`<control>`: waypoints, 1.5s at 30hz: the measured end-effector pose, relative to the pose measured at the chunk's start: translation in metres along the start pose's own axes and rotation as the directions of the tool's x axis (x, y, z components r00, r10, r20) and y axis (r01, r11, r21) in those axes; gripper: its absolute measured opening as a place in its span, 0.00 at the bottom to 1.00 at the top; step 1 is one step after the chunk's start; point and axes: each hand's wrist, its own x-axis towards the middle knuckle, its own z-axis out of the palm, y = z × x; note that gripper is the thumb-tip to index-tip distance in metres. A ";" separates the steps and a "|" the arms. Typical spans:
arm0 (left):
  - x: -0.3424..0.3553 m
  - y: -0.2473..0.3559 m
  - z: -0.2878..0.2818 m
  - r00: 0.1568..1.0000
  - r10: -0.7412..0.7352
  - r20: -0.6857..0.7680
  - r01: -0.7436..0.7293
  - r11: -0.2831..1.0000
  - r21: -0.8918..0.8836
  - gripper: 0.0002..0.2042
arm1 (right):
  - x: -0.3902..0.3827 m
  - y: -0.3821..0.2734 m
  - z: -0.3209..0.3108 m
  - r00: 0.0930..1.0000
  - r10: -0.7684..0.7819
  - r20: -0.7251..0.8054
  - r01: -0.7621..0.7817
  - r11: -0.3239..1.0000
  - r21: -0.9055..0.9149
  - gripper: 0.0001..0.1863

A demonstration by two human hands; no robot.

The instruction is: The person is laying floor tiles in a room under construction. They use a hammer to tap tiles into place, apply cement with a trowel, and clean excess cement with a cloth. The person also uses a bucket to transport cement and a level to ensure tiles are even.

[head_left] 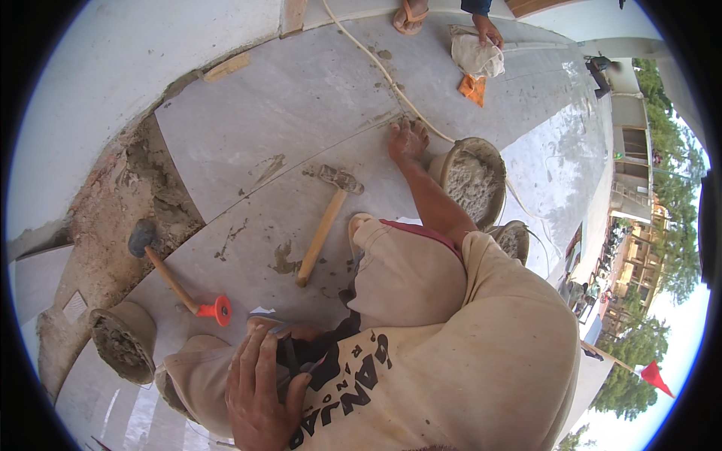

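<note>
My right hand (408,140) is pressed down on the grey floor tile (248,135), fingers spread, holding nothing, near a tile joint. Beside its forearm stands a bucket of wet mortar (474,184), partly hidden by the arm. My left hand (262,391) lies over my bent leg with its fingers stretched out; dark material shows between thumb and forefinger. A hammer (321,237) with a wooden handle and mortar-smeared head rests on the tiles between my hands. Farther left lies a mallet (169,274) with a black head; an orange-red round piece (218,310) is at its handle end.
Exposed rough mortar bed (135,188) runs along the white wall. Another mortar bucket (124,342) stands at left, a smaller container (513,242) at right. A pale hose (368,56) crosses the tiles. A co-worker's hand (489,31) grips a whitish bag (475,54) beside an orange packet (472,90).
</note>
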 end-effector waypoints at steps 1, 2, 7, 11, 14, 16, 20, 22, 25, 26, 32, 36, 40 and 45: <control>0.000 -0.001 0.001 1.000 0.009 -0.013 -0.009 1.000 -0.008 0.33 | 0.002 -0.001 -0.002 0.999 0.009 0.052 -0.009 1.000 -0.010 0.30; -0.001 -0.002 0.002 1.000 0.018 -0.021 -0.018 1.000 -0.010 0.33 | 0.004 -0.001 -0.004 0.994 0.019 0.104 -0.017 1.000 -0.022 0.30; -0.002 -0.003 0.001 0.997 0.058 -0.042 -0.059 0.997 -0.048 0.33 | 0.007 -0.002 -0.004 1.000 0.011 0.005 -0.011 0.999 -0.044 0.27; -0.003 -0.004 0.001 0.998 0.054 -0.042 -0.055 0.998 -0.029 0.31 | 0.004 -0.007 -0.004 1.000 -0.006 -0.031 0.004 0.999 -0.050 0.26; -0.001 -0.007 0.003 0.999 0.034 -0.029 -0.035 0.999 -0.023 0.31 | 0.004 -0.008 -0.004 1.000 -0.025 0.005 0.026 0.998 -0.053 0.25; -0.004 -0.004 0.006 0.999 0.013 -0.048 -0.014 1.000 -0.014 0.34 | 0.006 -0.006 -0.002 0.999 -0.051 0.014 0.052 0.997 -0.062 0.25; -0.006 -0.003 0.001 0.996 0.068 -0.053 -0.069 0.998 -0.016 0.33 | 0.012 0.004 0.003 0.998 -0.055 0.034 0.058 0.993 -0.105 0.25; -0.006 -0.002 0.001 0.997 0.060 -0.054 -0.061 0.998 -0.009 0.33 | 0.012 0.007 0.004 0.996 -0.073 0.045 0.078 0.992 -0.103 0.25; -0.006 -0.001 0.002 0.998 0.051 -0.045 -0.052 0.999 -0.012 0.33 | 0.011 0.006 0.001 0.996 -0.074 0.059 0.079 0.992 -0.097 0.25; -0.005 -0.001 0.002 0.997 0.057 -0.051 -0.058 0.998 -0.019 0.33 | 0.011 0.004 -0.001 0.996 -0.069 0.063 0.075 0.993 -0.094 0.24; 0.001 0.001 -0.001 0.995 0.086 -0.048 -0.085 0.996 0.018 0.33 | 0.013 0.003 -0.007 0.995 -0.098 0.031 0.101 0.990 -0.099 0.23; -0.001 0.002 -0.002 0.997 0.068 -0.028 -0.067 0.997 0.034 0.33 | 0.014 -0.002 -0.012 0.996 -0.061 0.072 0.067 0.994 -0.083 0.22; 0.001 0.002 -0.002 0.996 0.082 -0.031 -0.082 0.997 0.013 0.33 | 0.016 -0.002 -0.018 0.995 -0.071 0.067 0.074 0.996 -0.045 0.22; 0.001 0.003 0.000 0.995 0.091 -0.036 -0.091 0.996 -0.005 0.32 | 0.016 -0.004 -0.022 0.993 -0.072 0.094 0.079 0.994 -0.077 0.22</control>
